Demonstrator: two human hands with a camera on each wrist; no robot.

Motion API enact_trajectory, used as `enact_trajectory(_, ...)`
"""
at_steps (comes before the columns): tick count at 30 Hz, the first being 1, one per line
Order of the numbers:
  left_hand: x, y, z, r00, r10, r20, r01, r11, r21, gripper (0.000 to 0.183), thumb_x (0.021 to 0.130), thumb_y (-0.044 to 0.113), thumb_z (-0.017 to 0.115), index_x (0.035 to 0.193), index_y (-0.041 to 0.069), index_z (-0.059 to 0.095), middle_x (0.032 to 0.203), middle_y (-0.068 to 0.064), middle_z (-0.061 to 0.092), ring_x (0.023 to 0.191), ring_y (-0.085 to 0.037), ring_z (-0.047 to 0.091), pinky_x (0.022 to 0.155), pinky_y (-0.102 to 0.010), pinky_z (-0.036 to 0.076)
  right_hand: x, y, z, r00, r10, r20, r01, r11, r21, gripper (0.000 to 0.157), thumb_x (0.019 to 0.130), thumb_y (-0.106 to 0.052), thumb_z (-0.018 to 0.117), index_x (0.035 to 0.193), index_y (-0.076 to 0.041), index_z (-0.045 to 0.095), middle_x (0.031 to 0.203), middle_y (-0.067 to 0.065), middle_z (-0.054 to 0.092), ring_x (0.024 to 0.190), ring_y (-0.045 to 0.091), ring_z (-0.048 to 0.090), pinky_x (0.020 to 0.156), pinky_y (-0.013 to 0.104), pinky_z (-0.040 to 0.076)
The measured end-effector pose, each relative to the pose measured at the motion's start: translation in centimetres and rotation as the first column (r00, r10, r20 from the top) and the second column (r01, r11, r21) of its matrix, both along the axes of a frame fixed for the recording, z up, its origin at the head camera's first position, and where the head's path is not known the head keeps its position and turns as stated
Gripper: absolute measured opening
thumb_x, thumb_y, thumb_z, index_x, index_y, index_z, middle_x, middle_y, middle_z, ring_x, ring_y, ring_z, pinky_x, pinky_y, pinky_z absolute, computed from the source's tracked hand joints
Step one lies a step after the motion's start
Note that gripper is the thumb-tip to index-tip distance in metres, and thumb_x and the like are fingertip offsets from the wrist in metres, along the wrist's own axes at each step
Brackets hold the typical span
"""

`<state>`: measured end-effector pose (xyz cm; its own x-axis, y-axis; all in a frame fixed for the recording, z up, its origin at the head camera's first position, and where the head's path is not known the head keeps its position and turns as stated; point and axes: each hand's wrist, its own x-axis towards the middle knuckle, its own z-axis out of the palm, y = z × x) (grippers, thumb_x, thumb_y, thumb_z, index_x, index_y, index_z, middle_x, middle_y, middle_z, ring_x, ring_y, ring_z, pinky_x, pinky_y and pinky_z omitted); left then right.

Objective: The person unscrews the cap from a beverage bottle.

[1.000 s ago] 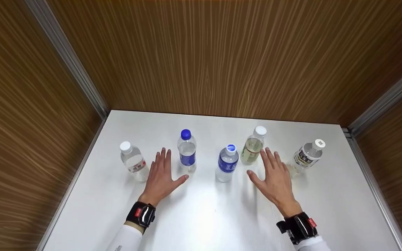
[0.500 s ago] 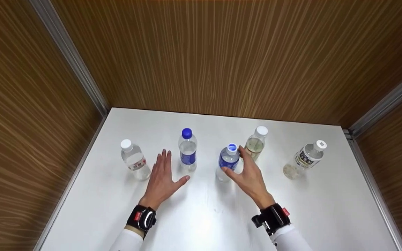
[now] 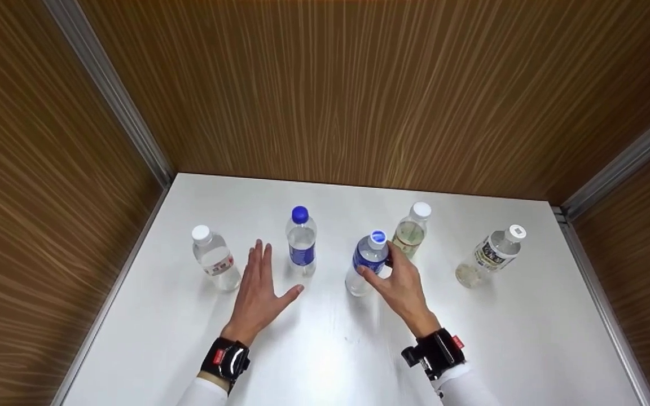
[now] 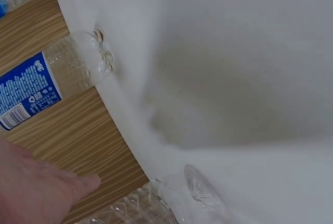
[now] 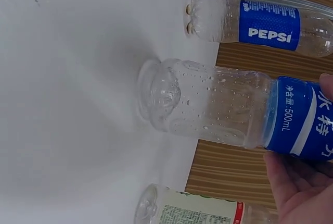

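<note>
My right hand point(image 3: 401, 285) grips a clear plastic bottle point(image 5: 218, 104) by its blue label, thumb on one side and fingers on the other. Its cap is white with a blue top. Whether the base touches the table, I cannot tell. My left hand point(image 3: 256, 301) has straight fingers and a spread thumb, holding nothing. It hovers or rests between a white-capped bottle point(image 3: 216, 262) on its left and a blue-capped Pepsi bottle point(image 3: 302, 245) on its right. Just behind the gripped bottle stands a white-capped bottle with a pale green label point(image 5: 197, 208), partly hidden by my right hand in the head view.
Further right, a white-capped bottle with a black and white label point(image 3: 491, 256) stands on the white table point(image 3: 325, 349). Wood-grain panels point(image 3: 330, 96) rise at the back and both sides. A metal strip point(image 3: 607, 316) runs along the right edge.
My right hand has moved left from beside the green-labelled bottle and closed round the blue-labelled one, whose cap has shifted slightly right. The left hand has stayed nearly still.
</note>
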<state>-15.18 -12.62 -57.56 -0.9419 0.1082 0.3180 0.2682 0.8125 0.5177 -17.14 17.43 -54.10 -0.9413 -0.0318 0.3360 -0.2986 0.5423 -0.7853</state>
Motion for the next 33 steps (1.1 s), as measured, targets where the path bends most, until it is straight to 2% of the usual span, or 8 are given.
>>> enact_trajectory(3, 0.0, 0.2, 0.6, 0.989, -0.004, -0.148, 0.008, 1.0, 0.027, 0.11, 0.077, 0.063, 0.068, 0.153, 0.002, 0.016, 0.158, -0.022, 0.01, 0.143, -0.041, 0.011, 0.112, -0.052, 0.019, 0.4, 0.2, 0.5, 0.999, 0.001, -0.034, -0.002, 1.0, -0.022, 0.072, 0.077, -0.038, 0.081, 0.133, -0.005, 0.05, 0.117, 0.013, 0.064, 0.102, 0.026, 0.064, 0.087, 0.043, 0.051)
enact_trajectory(8, 0.1, 1.5, 1.8, 0.925, -0.06, -0.375, 0.093, 0.993, 0.07, 0.105, 0.077, 0.055, 0.071, 0.15, -0.001, 0.02, 0.156, -0.026, 0.011, 0.143, -0.041, 0.013, 0.112, -0.051, 0.022, 1.0, 0.3, 1.2, 0.997, 0.019, -0.071, -0.025, 0.996, -0.081, 0.071, 0.077, -0.032, 0.082, 0.135, -0.007, 0.049, 0.12, 0.01, 0.063, 0.105, 0.022, 0.063, 0.089, 0.038, 0.051)
enact_trajectory(13, 0.5, 4.4, 2.1, 0.856, -0.187, -0.481, 0.257, 0.963, 0.083, 0.1, 0.077, 0.047, 0.073, 0.145, -0.007, 0.025, 0.153, -0.03, 0.016, 0.141, -0.043, 0.019, 0.111, -0.051, 0.025, 1.7, 0.4, 1.7, 0.993, 0.03, -0.11, -0.042, 0.993, -0.109, 0.067, 0.076, -0.024, 0.083, 0.131, -0.003, 0.051, 0.12, 0.014, 0.063, 0.107, 0.029, 0.063, 0.09, 0.04, 0.051)
enact_trajectory(16, 0.5, 6.4, 2.0, 0.829, -0.258, -0.497, 0.328, 0.943, 0.058, 0.099, 0.077, 0.045, 0.075, 0.144, -0.009, 0.027, 0.152, -0.03, 0.021, 0.139, -0.042, 0.024, 0.11, -0.048, 0.028, 1.9, 0.4, 1.9, 0.993, 0.02, -0.116, -0.034, 0.993, -0.115, 0.066, 0.075, -0.018, 0.084, 0.13, -0.002, 0.051, 0.119, 0.016, 0.063, 0.106, 0.03, 0.063, 0.089, 0.041, 0.051)
enact_trajectory(18, 0.4, 7.6, 1.9, 0.827, -0.288, -0.482, 0.348, 0.937, 0.037, 0.1, 0.077, 0.046, 0.076, 0.145, -0.008, 0.027, 0.152, -0.029, 0.023, 0.14, -0.04, 0.025, 0.11, -0.046, 0.029, 2.0, 0.3, 2.1, 0.993, 0.015, -0.114, -0.029, 0.993, -0.117, 0.067, 0.074, -0.013, 0.084, 0.13, 0.0, 0.05, 0.12, 0.018, 0.062, 0.107, 0.032, 0.063, 0.089, 0.043, 0.051)
enact_trajectory(22, 0.2, 9.5, 1.8, 0.859, -0.308, -0.41, 0.339, 0.941, 0.001, 0.106, 0.077, 0.052, 0.075, 0.149, -0.003, 0.022, 0.154, -0.023, 0.023, 0.141, -0.035, 0.024, 0.111, -0.041, 0.028, 2.8, -0.5, 3.3, 0.993, 0.033, -0.117, -0.046, 0.993, -0.108, 0.068, 0.074, -0.007, 0.083, 0.131, 0.006, 0.048, 0.12, 0.024, 0.06, 0.108, 0.036, 0.062, 0.089, 0.047, 0.05)
enact_trajectory(27, -0.3, 11.0, 1.9, 0.888, -0.317, -0.334, 0.348, 0.937, 0.038, 0.111, 0.074, 0.054, 0.077, 0.151, -0.001, 0.018, 0.155, -0.021, 0.022, 0.142, -0.032, 0.024, 0.111, -0.04, 0.027, 4.3, -1.6, 5.8, 0.992, 0.061, -0.114, -0.073, 0.992, -0.101, 0.064, 0.077, -0.002, 0.079, 0.13, 0.012, 0.045, 0.12, 0.027, 0.059, 0.108, 0.039, 0.061, 0.09, 0.046, 0.049)
enact_trajectory(33, -0.8, 12.2, 2.0, 0.901, -0.314, -0.299, 0.355, 0.93, 0.094, 0.11, 0.073, 0.047, 0.081, 0.151, 0.0, 0.018, 0.155, -0.02, 0.022, 0.142, -0.031, 0.023, 0.112, -0.04, 0.026, 4.6, -2.2, 6.2, 0.989, 0.092, -0.115, -0.106, 0.986, -0.126, 0.062, 0.077, 0.0, 0.078, 0.128, 0.012, 0.046, 0.118, 0.026, 0.06, 0.107, 0.037, 0.062, 0.09, 0.045, 0.049)
